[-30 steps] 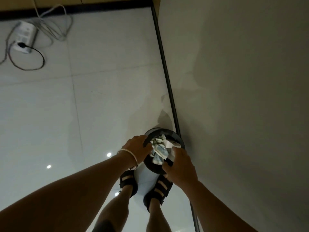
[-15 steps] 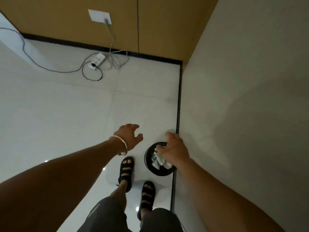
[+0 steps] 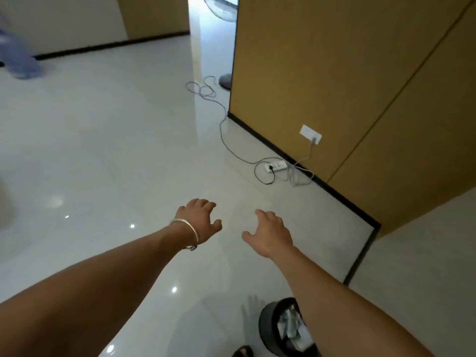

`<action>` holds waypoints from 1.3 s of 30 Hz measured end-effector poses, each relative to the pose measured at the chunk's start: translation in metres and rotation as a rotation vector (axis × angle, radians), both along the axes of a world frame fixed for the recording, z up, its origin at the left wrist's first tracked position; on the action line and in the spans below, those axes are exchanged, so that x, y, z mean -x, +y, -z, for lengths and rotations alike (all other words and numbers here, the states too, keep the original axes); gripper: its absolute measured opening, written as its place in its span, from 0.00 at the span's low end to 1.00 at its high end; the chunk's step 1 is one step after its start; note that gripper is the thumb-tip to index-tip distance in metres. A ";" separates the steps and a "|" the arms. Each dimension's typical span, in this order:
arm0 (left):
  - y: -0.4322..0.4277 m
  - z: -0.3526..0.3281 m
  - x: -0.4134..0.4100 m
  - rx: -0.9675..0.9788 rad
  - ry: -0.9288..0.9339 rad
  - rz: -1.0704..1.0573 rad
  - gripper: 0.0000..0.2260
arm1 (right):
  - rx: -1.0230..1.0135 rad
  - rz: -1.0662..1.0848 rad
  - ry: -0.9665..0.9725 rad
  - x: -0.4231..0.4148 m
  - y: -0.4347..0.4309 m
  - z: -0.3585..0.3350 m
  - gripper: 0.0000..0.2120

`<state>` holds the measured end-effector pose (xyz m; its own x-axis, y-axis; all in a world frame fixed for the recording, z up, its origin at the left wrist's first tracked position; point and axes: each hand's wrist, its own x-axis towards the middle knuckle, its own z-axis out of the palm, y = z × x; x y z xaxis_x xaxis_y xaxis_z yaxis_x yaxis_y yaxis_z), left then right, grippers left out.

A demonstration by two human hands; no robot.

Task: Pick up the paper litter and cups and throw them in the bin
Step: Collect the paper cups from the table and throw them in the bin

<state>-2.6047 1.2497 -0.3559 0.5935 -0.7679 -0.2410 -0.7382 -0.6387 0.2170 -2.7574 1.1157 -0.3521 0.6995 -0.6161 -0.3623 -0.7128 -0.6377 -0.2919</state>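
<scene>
Bin (image 3: 268,331) on glossy pale floor (image 3: 103,150), ochre wall (image 3: 334,73)

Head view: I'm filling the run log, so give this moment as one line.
left hand: open, empty | right hand: open, empty | bin: holds paper litter

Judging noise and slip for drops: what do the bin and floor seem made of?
The bin: dark, smooth, dull wall, probably plastic, with crumpled paper inside. The floor: pale, glossy tiles, likely ceramic or polished stone, given the sharp light reflections.
</scene>
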 end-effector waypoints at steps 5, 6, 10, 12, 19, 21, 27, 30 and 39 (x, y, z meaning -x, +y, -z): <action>0.160 -0.025 -0.076 0.033 -0.079 -0.268 0.28 | 0.076 -0.285 -0.046 -0.121 0.126 -0.036 0.37; 0.199 -0.029 -0.091 0.030 -0.091 -0.321 0.28 | 0.082 -0.341 -0.042 -0.144 0.158 -0.041 0.37; 0.362 -0.043 -0.142 0.011 -0.121 -0.565 0.28 | 0.085 -0.560 -0.046 -0.224 0.295 -0.051 0.37; 0.439 -0.052 -0.157 0.011 -0.137 -0.687 0.28 | 0.076 -0.662 -0.077 -0.256 0.363 -0.052 0.37; 0.640 -0.054 -0.173 -0.069 -0.118 -1.028 0.28 | 0.094 -1.047 -0.121 -0.348 0.567 -0.057 0.37; 0.682 -0.048 -0.176 -0.062 -0.099 -1.112 0.28 | 0.101 -1.140 -0.121 -0.375 0.616 -0.053 0.37; 0.798 -0.043 -0.200 -0.087 -0.049 -1.394 0.28 | 0.092 -1.392 -0.144 -0.454 0.743 -0.043 0.37; 0.846 -0.051 -0.209 -0.095 -0.042 -1.495 0.28 | 0.068 -1.493 -0.131 -0.489 0.796 -0.050 0.38; 1.000 -0.046 -0.226 -0.069 -0.062 -1.787 0.28 | 0.095 -1.773 -0.153 -0.547 0.996 -0.049 0.37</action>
<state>-2.3792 2.2498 -0.3103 0.6193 0.7621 -0.1888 0.7851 -0.5983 0.1599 -2.2109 2.1121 -0.3028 0.5050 0.8266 -0.2483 0.8072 -0.5542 -0.2032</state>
